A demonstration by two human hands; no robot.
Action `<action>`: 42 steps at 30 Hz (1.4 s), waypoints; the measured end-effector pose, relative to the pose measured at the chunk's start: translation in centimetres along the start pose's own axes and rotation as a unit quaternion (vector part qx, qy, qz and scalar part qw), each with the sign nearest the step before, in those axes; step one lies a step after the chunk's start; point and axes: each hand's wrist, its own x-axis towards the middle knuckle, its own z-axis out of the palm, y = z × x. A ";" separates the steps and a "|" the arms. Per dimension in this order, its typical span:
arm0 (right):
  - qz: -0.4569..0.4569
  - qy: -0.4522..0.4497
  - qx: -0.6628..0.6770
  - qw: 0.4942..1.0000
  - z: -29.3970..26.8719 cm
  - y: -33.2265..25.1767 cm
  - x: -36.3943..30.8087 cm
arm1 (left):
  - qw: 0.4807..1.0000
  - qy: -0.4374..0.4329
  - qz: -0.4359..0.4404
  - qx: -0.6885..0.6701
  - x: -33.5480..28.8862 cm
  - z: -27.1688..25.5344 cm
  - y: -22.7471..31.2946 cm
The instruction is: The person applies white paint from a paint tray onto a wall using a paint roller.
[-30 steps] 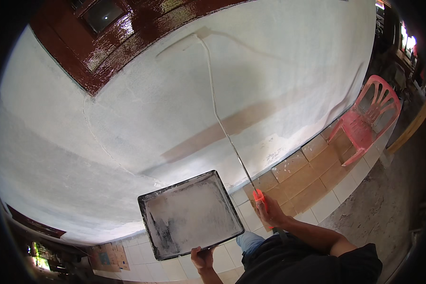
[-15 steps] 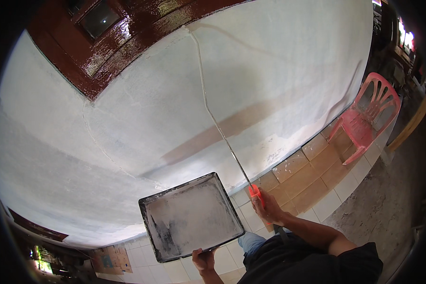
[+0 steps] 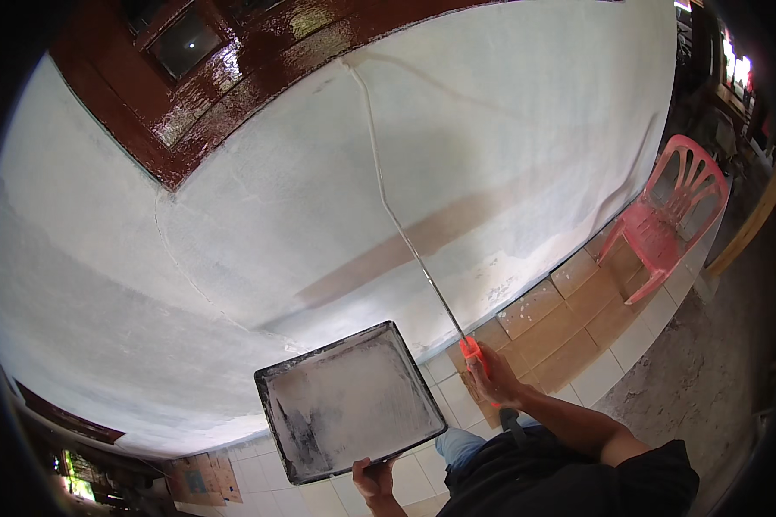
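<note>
My right hand (image 3: 497, 376) is closed around the orange handle of a long metal paint roller frame (image 3: 414, 252), whose bent rod reaches up along the wall. The rod's far end meets the lower edge of the red-brown window frame (image 3: 171, 151); no roller head can be made out there. My left hand (image 3: 373, 479) grips the near edge of a black rectangular paint tray (image 3: 285, 448), thumb on the rim. Pale grey-white smears coat the tray's inside. It is held tilted in front of the wall (image 3: 259, 233), which is pale and patchy, with a crack running down.
A red plastic chair (image 3: 655, 228) stands at the right beside the wall. Brown sheets (image 3: 543, 323) lie along the wall's foot over white tiles (image 3: 634, 345). Bare rough floor (image 3: 664, 388) is at the right. More brown sheet (image 3: 203, 479) lies at the lower left.
Tray, left hand and right hand have shifted slightly down and right in the picture. The rod's far end has moved slightly right along the window frame's edge. Both grips are unchanged.
</note>
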 end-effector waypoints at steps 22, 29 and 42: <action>0.018 0.001 -0.025 1.000 -2.0 4.7 -0.9 | 1.000 -0.007 -0.001 0.023 -0.4 0.9 0.5; 0.050 0.006 -0.002 0.999 -2.4 8.4 -4.2 | 1.000 0.012 -0.006 0.025 -0.2 0.2 0.7; 0.003 0.040 -0.039 0.998 -3.3 6.1 -3.9 | 0.999 0.027 0.027 0.034 -0.4 1.0 0.6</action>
